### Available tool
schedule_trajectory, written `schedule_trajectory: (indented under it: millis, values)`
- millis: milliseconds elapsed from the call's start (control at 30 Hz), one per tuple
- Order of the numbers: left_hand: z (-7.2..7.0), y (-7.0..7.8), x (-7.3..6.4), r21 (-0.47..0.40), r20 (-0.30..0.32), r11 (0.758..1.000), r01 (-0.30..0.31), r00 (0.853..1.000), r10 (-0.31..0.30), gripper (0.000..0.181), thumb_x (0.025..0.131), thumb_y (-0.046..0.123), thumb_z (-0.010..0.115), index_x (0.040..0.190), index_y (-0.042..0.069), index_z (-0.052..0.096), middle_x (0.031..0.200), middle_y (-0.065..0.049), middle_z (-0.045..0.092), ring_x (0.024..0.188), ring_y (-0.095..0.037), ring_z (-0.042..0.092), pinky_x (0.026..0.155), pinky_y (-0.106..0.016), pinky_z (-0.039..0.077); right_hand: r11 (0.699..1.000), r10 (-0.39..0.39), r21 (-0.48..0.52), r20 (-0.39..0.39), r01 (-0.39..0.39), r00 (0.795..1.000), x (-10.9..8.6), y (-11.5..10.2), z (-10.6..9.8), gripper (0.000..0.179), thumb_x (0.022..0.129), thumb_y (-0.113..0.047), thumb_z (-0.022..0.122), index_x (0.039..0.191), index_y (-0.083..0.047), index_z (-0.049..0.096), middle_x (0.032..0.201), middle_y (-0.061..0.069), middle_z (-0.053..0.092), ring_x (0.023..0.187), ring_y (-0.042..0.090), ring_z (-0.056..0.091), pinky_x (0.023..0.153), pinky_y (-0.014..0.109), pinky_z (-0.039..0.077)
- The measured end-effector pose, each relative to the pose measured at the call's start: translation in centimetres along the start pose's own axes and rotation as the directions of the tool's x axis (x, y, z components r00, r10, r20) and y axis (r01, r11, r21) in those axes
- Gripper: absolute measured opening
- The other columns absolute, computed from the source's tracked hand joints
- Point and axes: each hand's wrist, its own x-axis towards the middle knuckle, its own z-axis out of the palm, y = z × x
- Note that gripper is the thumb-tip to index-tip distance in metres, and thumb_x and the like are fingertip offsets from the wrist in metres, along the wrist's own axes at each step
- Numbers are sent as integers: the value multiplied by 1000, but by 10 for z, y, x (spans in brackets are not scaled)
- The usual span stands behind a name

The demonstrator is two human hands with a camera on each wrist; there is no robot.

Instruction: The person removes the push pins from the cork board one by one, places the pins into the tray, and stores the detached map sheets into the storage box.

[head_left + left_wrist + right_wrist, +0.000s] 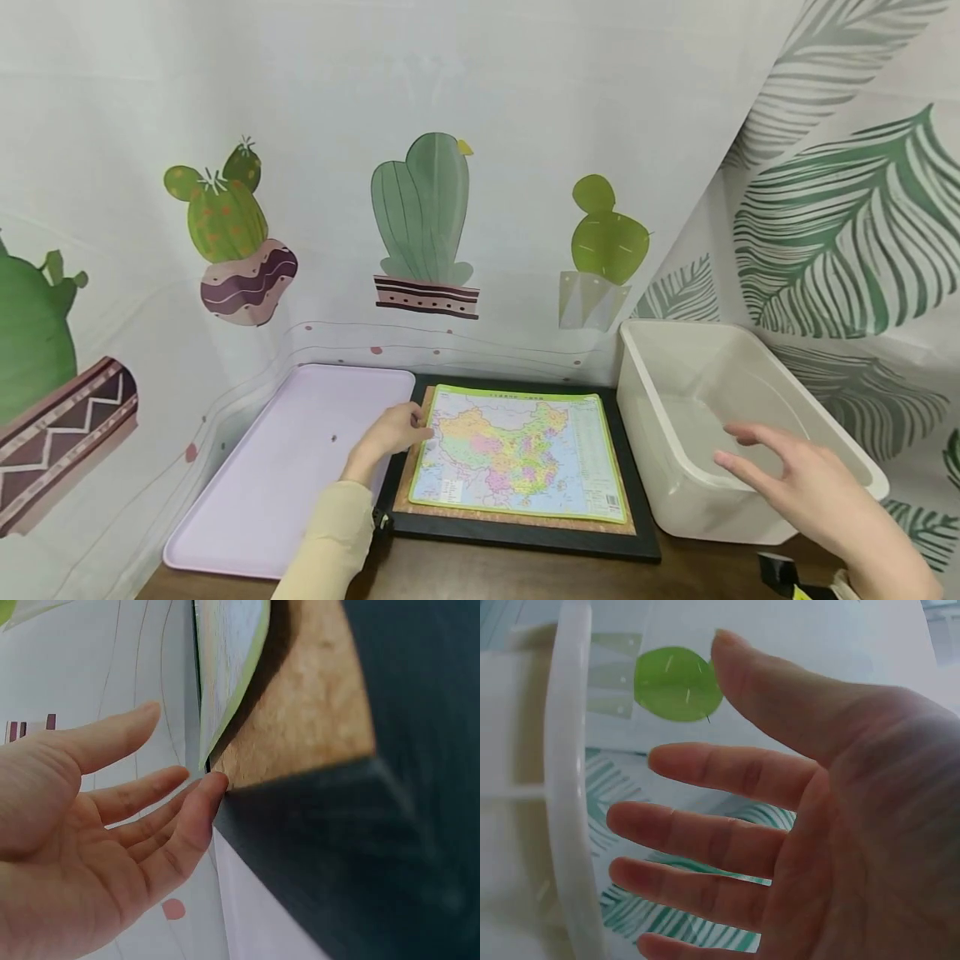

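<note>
A map sheet (pixel 517 454) with a bright green border lies on a cork board (pixel 322 697) that has a black frame (pixel 525 539). At its left side is my left hand (pixel 392 435), fingers loosely bent and thumb apart. In the left wrist view its fingertips are right at the frame's corner, close to the sheet's raised edge, and nothing is gripped. My right hand (pixel 802 475) hangs over the near right part of a deep off-white bin (pixel 708 500). Its fingers are spread and hold nothing, as the right wrist view shows beside the bin's rim (pixel 568 772).
A flat lilac tray (pixel 285 475) lies left of the framed board. The board stands between tray and bin on a dark brown table (pixel 457 575). Behind them hangs a pale cloth (pixel 517 100) printed with cacti and leaves.
</note>
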Motion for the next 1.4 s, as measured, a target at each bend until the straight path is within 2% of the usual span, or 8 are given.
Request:
schedule_trajectory:
  millis: [133,300,433,533,633,900,1200,1400]
  values:
    - [4,6,0,-1,1,999,37,999,-37,41,90,17,72,120,-9,58,93,-11,62,67,-19,62,63,-34,52,1000,-6,-23,-48,5,999,-4,7,0,36,84,-35,78,107,-9,68,95,9,69,70,24,61,58,40,46]
    - [9,14,3,12,-26,997,72,997,-72,31,87,15,75,107,-6,64,84,-9,63,67,-20,60,57,-31,50,998,34,-43,-48,-36,998,-7,15,-4,34,81,-39,80,97,-12,68,92,7,68,77,27,61,58,38,45]
    - [11,20,3,36,-53,996,83,995,-81,28,82,12,78,102,-4,66,82,-8,63,72,-21,60,64,-35,51,997,29,-67,-92,-35,995,-9,20,-5,30,76,-41,83,87,-19,66,84,0,65,75,13,56,57,36,42]
    - [12,23,4,67,-71,994,82,994,-77,37,80,12,80,108,-6,64,87,-11,63,77,-25,60,71,-41,52,997,-1,-80,-135,-10,991,-11,23,-4,31,72,-39,86,80,-24,60,77,-4,56,66,3,44,54,31,37]
    - [14,24,6,74,-78,994,86,994,-80,48,78,12,81,116,-8,59,91,-14,63,81,-28,61,76,-44,52,997,-4,-80,-142,-8,990,-14,26,-3,35,71,-39,87,77,-28,54,75,-5,47,63,3,35,53,27,30]
    - [21,21,13,86,-95,987,137,987,-129,53,77,12,81,119,-10,57,87,-14,60,77,-28,59,73,-44,52,997,4,-82,-81,-10,997,-13,32,-1,36,71,-41,86,79,-26,54,72,-9,39,62,2,33,54,26,25]
    - [21,18,17,84,-83,983,165,984,-158,40,78,15,81,104,-8,63,78,-12,59,70,-25,59,66,-39,53,999,17,-28,-17,-18,1000,-11,34,3,38,74,-39,84,73,-27,48,66,-8,35,57,1,31,51,25,24]
    - [18,15,15,34,-66,987,159,985,-157,35,80,17,80,99,-7,63,77,-11,60,67,-23,58,61,-36,51,998,40,-39,25,-39,999,-10,33,2,38,74,-38,84,73,-23,49,69,-4,35,59,3,29,53,26,23]
